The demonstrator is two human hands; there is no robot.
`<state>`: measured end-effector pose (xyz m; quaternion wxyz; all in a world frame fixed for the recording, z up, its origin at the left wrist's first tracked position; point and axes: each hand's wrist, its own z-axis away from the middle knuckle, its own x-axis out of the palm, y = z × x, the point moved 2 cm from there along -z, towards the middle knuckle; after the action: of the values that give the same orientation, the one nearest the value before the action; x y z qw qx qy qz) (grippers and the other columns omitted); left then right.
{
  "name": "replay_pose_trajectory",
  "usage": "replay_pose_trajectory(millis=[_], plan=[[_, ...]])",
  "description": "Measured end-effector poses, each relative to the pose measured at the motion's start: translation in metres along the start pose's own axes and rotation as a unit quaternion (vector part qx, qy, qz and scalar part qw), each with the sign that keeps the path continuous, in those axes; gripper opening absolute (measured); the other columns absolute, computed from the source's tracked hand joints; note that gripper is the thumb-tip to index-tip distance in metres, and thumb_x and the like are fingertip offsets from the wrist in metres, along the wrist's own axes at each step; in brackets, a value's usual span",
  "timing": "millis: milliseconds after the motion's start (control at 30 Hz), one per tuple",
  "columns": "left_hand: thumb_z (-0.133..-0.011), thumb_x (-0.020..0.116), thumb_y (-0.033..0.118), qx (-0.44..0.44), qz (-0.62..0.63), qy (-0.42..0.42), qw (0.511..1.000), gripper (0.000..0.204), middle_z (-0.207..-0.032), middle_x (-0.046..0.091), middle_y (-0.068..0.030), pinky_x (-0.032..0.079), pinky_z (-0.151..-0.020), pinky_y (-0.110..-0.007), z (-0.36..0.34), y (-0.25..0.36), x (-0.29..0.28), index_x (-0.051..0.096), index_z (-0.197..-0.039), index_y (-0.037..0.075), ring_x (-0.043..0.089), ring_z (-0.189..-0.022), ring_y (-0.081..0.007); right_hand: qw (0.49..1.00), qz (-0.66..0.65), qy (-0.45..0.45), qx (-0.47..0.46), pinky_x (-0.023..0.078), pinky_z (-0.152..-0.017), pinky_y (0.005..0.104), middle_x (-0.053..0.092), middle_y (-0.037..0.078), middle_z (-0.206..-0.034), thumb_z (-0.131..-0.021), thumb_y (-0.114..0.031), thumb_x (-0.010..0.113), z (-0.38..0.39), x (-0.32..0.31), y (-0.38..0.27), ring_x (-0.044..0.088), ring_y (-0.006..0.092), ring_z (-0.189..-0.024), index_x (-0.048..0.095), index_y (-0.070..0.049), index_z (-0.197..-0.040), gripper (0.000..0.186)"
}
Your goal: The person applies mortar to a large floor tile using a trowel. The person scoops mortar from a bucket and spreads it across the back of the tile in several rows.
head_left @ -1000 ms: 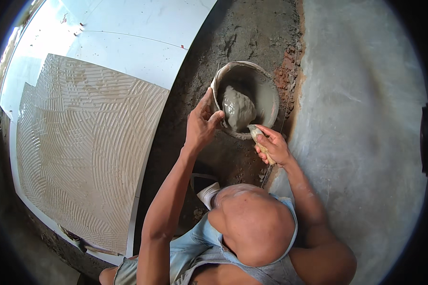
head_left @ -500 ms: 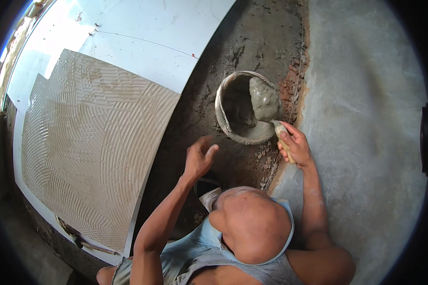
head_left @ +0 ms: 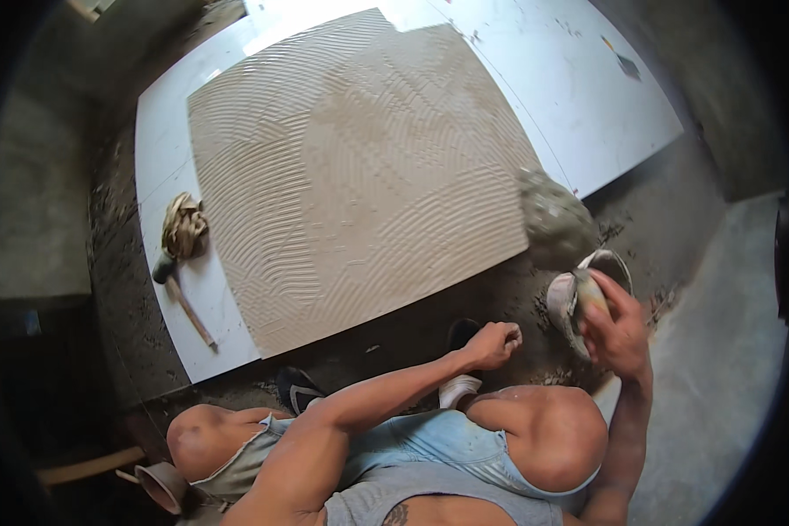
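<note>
On my feed, one right hand [head_left: 621, 329] grips one trowel [head_left: 591, 293], carrying one grey mortar lump [head_left: 556, 217] just beyond one bucket [head_left: 559, 302], near the ridged mortar bed's [head_left: 359, 193] corner; one left hand [head_left: 495, 345] curls loosely shut. I count one mallet [head_left: 188, 311].

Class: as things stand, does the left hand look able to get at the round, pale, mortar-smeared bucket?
Probably yes: the left hand seems empty, with only dark ground showing between it and the bucket. The right hand, gripping a yellowish handle, hides part of it.
</note>
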<state>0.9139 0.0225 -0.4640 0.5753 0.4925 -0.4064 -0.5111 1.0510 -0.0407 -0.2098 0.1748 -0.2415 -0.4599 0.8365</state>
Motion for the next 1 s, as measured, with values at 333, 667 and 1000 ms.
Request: replay_pose_trajectory(millis=[333, 667, 1000], plan=[[-0.085, 0.081, 0.051, -0.143, 0.323, 0.142, 0.925, 0.081, -0.104, 0.065, -0.0115, 0.055, -0.076, -0.028, 0.011, 0.037, -0.088, 0.055, -0.13, -0.011, 0.064, -0.084, -0.0146, 0.825, 0.381, 0.057, -0.414, 0.055, -0.078, 0.0487, 0.071, 0.024, -0.101, -0.09, -0.017, 0.071, -0.147, 0.145, -0.085, 0.071, 0.0407, -0.09, 0.059, -0.007, -0.135, 0.047], [-0.084, 0.077, 0.061, -0.116, 0.435, 0.166, 0.878, 0.087, -0.119, 0.061, -0.0138, 0.058, -0.078, -0.03, 0.032, 0.054, -0.093, 0.055, -0.132, -0.008, 0.067, -0.088, -0.0159, 0.806, 0.447, 0.046, -0.385, 0.055, -0.075, 0.0487, 0.07, 0.024, -0.105, -0.091, -0.012, 0.069, -0.149, 0.171, -0.078, 0.069, 0.0432, -0.089, 0.052, -0.011, -0.142, 0.054], [-0.097, 0.069, 0.027, -0.135, 0.218, -0.003, 0.967, 0.034, -0.096, 0.068, -0.0039, 0.054, -0.071, -0.027, 0.014, 0.046, -0.046, 0.065, -0.117, 0.0, 0.062, -0.078, -0.0089, 0.972, -0.158, -0.076, -0.155, 0.045, -0.05, 0.0229, 0.063, 0.005, -0.082, -0.1, -0.027, 0.069, -0.075, 0.093, -0.057, 0.056, 0.0069, -0.06, 0.042, -0.006, -0.15, 0.061]])
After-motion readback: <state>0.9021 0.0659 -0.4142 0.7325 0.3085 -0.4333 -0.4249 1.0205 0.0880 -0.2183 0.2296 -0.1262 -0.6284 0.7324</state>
